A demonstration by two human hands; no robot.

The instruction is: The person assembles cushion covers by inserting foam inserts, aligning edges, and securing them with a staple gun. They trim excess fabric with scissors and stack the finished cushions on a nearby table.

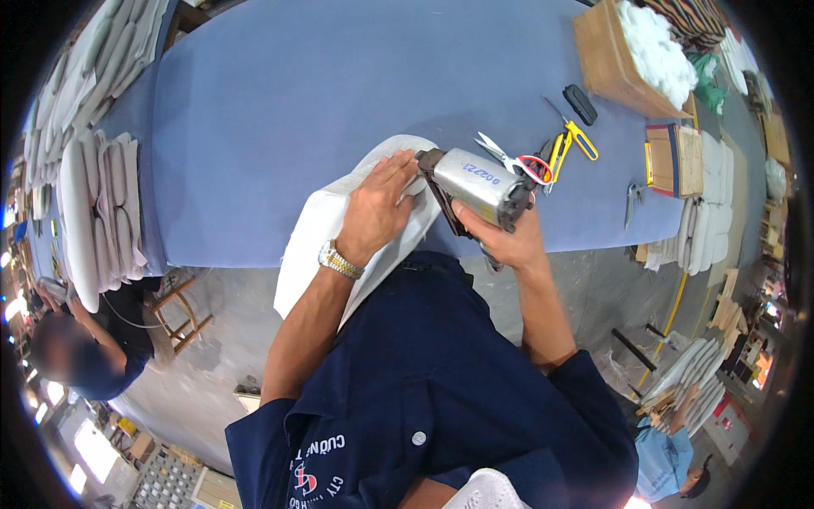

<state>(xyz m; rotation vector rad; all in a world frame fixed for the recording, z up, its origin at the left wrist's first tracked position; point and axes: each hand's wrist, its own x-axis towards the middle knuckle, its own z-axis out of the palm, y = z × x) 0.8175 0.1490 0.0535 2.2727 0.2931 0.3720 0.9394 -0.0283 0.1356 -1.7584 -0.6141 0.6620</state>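
Note:
A padded light-grey upholstery piece point(315, 231) lies at the near edge of the blue table, partly overhanging it in front of me. My left hand point(378, 208) rests flat on this piece, fingers stretched out together, with a watch on the wrist. In my right hand point(514, 241) is a silver and black staple gun point(471, 176). Its nose is against or just above the piece, next to my left fingertips; contact is hard to tell. Just beyond the gun lie scissors point(534, 169) with red-and-white handles, partly hidden by it, and a yellow utility knife point(559, 156).
A yellow-handled screwdriver point(582, 142) and a black case point(580, 104) lie right of the blue table's point(356, 76) middle. A carton point(609, 61) of white stuffing stands far right. Padded pieces point(106, 199) are stacked left. One person point(102, 360) works at left, another point(664, 462) stands behind right.

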